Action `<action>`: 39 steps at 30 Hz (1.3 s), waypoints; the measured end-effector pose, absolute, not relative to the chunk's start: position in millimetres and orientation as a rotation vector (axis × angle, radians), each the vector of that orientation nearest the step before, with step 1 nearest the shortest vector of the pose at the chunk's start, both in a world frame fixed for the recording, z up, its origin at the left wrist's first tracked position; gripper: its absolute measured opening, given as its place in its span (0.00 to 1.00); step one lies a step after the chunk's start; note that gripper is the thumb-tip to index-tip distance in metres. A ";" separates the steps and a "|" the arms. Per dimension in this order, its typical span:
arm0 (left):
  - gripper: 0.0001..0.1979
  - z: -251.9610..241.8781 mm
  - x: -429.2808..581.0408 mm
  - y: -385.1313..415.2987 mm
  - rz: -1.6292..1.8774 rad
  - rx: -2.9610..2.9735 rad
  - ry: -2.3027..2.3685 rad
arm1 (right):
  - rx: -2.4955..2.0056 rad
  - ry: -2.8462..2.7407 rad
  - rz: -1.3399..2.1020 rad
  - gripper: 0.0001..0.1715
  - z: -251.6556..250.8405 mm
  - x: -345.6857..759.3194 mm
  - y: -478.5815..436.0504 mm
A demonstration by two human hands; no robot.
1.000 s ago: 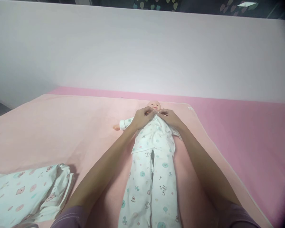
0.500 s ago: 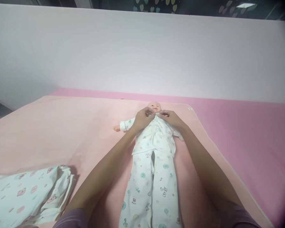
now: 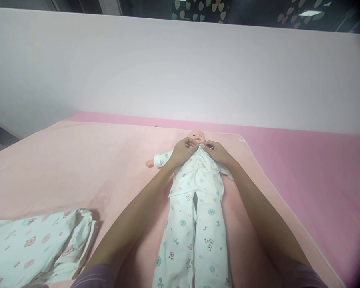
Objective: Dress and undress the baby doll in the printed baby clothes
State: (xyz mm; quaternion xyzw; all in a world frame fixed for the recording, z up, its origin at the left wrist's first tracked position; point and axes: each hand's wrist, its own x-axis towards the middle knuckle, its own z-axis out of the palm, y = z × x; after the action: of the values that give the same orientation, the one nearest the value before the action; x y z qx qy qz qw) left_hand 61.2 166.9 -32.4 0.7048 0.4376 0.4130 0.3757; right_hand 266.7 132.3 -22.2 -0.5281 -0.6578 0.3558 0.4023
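A baby doll (image 3: 197, 136) lies on its back on a pale pink blanket (image 3: 78, 168), head away from me. It wears a white printed top (image 3: 198, 176) and matching trousers (image 3: 192, 240). My left hand (image 3: 183, 151) pinches the left side of the top's collar just under the doll's chin. My right hand (image 3: 217, 152) pinches the right side of the same collar. Both hands meet at the top button. The doll's one bare hand (image 3: 150, 163) sticks out of the sleeve at the left.
A folded printed garment (image 3: 36, 248) lies at the near left on the blanket. A darker pink sheet (image 3: 318, 176) covers the bed to the right. A white wall (image 3: 180, 72) runs behind the bed.
My hands have stayed at the doll's collar with only small finger movements. The view has shifted slightly.
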 end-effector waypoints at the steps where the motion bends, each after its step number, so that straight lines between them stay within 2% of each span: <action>1: 0.12 -32.5 61.2 167.3 1.057 1.802 1.117 | -1.337 -1.666 0.884 0.21 -23.7 266.3 133.4; 6: 0.12 -31.3 63.1 164.0 1.046 1.761 1.127 | -1.298 -1.625 0.833 0.20 -29.9 265.8 136.7; 11: 0.11 -25.2 57.1 165.0 0.992 1.720 1.111 | -1.280 -1.378 1.037 0.29 -26.2 267.0 133.6; 16: 0.13 -20.3 42.2 173.8 0.833 1.822 1.015 | -1.312 -1.268 1.112 0.31 -25.1 267.1 134.7; 19: 0.13 -21.9 42.7 172.8 0.852 1.874 1.037 | -1.292 -1.259 1.112 0.31 -29.1 265.7 137.0; 22: 0.12 -24.7 48.7 168.7 0.918 1.882 1.058 | -1.292 -1.271 1.048 0.29 -32.4 263.7 138.6; 27: 0.13 -26.0 52.9 163.9 0.944 1.887 1.070 | -1.361 -1.355 0.883 0.19 -28.0 261.8 135.8; 32: 0.13 -28.6 54.8 162.2 1.004 1.893 1.116 | -1.495 -1.512 0.661 0.15 -12.2 261.8 126.1; 39: 0.12 -28.5 59.0 160.1 1.107 2.045 1.157 | -1.431 -1.755 0.382 0.11 9.9 249.5 100.4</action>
State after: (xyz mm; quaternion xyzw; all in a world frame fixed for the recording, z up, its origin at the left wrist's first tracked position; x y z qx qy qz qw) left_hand 59.0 160.1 -28.5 0.7585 0.4289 0.4105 0.2687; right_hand 249.5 100.4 9.9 -0.5682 -0.6970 0.1517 0.4103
